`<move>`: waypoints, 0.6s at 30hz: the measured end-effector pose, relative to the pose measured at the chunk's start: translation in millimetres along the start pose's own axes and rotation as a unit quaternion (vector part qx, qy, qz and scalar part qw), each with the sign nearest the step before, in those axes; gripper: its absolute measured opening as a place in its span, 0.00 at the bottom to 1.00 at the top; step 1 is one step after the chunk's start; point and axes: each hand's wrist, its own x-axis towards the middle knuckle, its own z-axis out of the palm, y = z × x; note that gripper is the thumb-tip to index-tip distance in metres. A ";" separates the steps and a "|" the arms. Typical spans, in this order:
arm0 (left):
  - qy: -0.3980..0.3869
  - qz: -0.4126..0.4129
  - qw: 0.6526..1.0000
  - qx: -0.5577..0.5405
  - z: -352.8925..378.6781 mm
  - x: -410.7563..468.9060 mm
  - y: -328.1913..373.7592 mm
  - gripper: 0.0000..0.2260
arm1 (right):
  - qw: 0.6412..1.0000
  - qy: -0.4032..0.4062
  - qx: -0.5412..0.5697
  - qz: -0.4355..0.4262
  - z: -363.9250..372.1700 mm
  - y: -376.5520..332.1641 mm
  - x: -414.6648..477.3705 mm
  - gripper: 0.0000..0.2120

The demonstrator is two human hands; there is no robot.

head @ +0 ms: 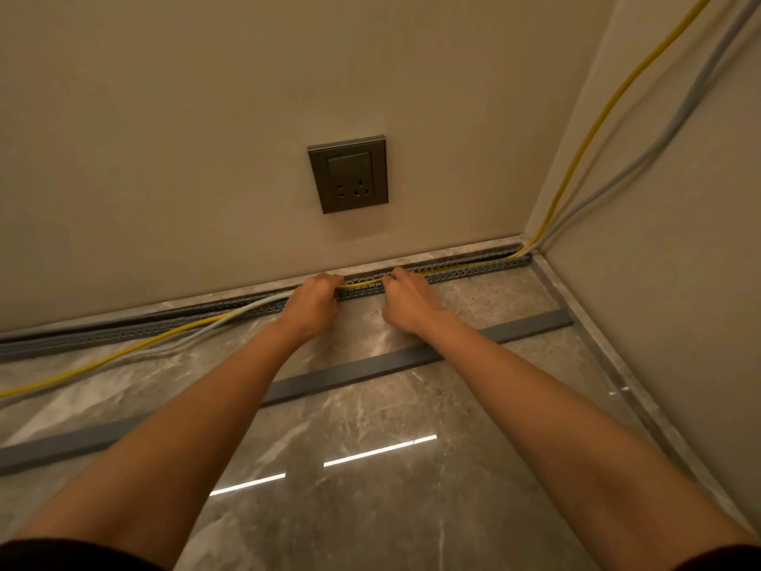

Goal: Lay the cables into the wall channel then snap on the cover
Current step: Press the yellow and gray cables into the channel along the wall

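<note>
Reaching: we are stretching both bare forearms out to the foot of the wall, where the slotted grey channel (pixel 473 272) is lying along the edge of the floor (pixel 370 508).
Left hand: we are curling the left hand (pixel 315 298) over the channel's front lip, its grip closing narrowly on the yellow cable (pixel 123 352); the fingertips are hiding behind the knuckles.
Right hand: we are setting the right hand (pixel 405 300) just beside the left one, its grip pinching the same yellow cable down at the channel.
Yellow cable: it is running straight between our two hands, sitting in the channel from the right hand to the corner, then climbing the side wall; left of our left hand it is trailing out over the floor.
Grey cables (pixel 173 344): they are following the yellow one, lying outside the channel on the left; whether our grips are catching them too, we cannot tell.
Cover (pixel 370 370): it is lying flat on the floor, nearer to us than the channel, passing under both forearms.
Socket (pixel 348 175): it is sitting on the wall above our hands.
</note>
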 end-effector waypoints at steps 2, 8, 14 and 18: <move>0.016 -0.021 1.000 0.000 -5.9 -2.8 -7.2 0.16 | 1.000 0.011 0.007 0.008 -1.0 -6.3 -1.2 0.15; 0.039 -0.110 0.991 0.063 -21.4 -10.0 -44.3 0.10 | 0.999 0.039 0.024 -0.001 6.9 -41.5 2.7 0.16; -0.012 -0.165 0.982 0.094 -32.4 -25.9 -90.2 0.16 | 0.997 0.051 0.044 -0.037 19.8 -98.8 15.5 0.18; -0.041 -0.212 0.973 0.081 -40.5 -35.0 -117.8 0.19 | 0.998 0.044 0.024 -0.027 26.6 -124.6 24.2 0.19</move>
